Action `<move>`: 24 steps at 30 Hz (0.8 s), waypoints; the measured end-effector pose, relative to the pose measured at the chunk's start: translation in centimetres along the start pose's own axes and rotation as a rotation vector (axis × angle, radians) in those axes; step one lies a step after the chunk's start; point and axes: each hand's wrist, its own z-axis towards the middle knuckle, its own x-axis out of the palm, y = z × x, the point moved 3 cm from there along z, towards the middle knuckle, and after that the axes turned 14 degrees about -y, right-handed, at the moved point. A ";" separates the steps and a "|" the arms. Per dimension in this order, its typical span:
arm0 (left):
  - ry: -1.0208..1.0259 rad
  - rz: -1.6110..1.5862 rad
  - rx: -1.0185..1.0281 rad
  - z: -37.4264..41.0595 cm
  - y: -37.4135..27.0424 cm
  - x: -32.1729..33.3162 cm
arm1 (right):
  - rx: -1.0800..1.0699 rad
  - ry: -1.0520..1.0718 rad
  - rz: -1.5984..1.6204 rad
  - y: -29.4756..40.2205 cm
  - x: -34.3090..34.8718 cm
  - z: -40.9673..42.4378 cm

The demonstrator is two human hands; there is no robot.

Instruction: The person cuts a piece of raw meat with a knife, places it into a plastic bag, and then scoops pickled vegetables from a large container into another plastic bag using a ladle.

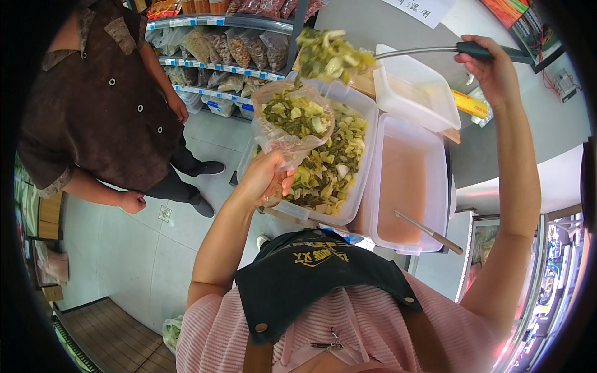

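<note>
My left hand [270, 179] grips the gathered neck of a clear plastic bag [294, 142], whose wide mouth faces up and shows chopped pickled greens [298, 112] inside. High on the right, my right hand [489, 65] is closed around the dark handle of a metal-shafted ladle or scoop [419, 51]. Its head is hidden under a heap of greens [333, 58], held above and just right of the bag's mouth. Below both lies a large translucent plastic tub [368, 154] of the same greens.
Right of the greens, a second tub [436, 186] holds pinkish-brown liquid with a utensil [433, 235] leaning in it. A white container [419, 93] and yellow roll [468, 103] lie behind. Another person [107, 102] stands at left, near shelves [224, 65] of bagged dry goods.
</note>
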 end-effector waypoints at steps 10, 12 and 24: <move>0.115 -0.105 -0.035 -1.1 -0.7 0.8 | -1.056 0.458 -0.246 -5.7 5.3 -13.1; 0.114 -0.066 -0.002 -1.2 -0.4 0.4 | -1.297 0.454 -0.528 -4.7 5.7 -15.9; -0.011 0.036 0.057 -4.3 0.1 -0.9 | -1.302 0.148 -0.555 -8.0 3.0 -13.5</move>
